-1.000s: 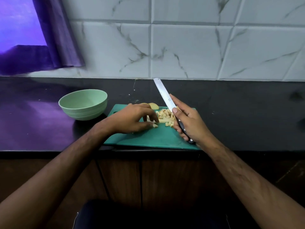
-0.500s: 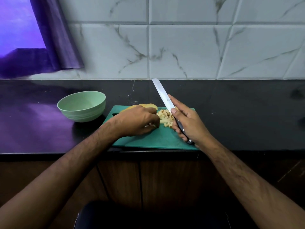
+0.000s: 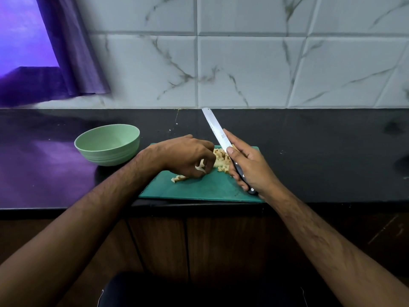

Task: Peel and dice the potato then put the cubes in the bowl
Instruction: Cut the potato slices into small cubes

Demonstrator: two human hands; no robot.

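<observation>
potato strips: pale cut strip pinched in my left hand (image 3: 188,156), fingers curled round it, just over the cutting board (image 3: 199,189); a few more strips (image 3: 178,178) lie on the board right under that hand.
strip axis: loose strips on the board run roughly left-right, slightly toward me at the left end. The held one is mostly hidden by my fingers, so I can't tell its direction.
diced pile (image 3: 221,160): heaped at the board's far side, between my two hands, touching the board. Judging by this, dicing is well along; no cubes visible in the bowl.
right hand (image 3: 245,165): wrapped round the dark handle of the knife (image 3: 218,131), index finger laid along the blade.
knife axis: blade lifted clear of the board, tip pointing away from me and up-left toward the tiled wall. Parked, I'd say, so my left can arrange strips safely.
bowl (image 3: 108,145): green, on the desk just left of the board, near for the transfer.
desk (image 3: 321,151): dark, small potato bits behind the board.
</observation>
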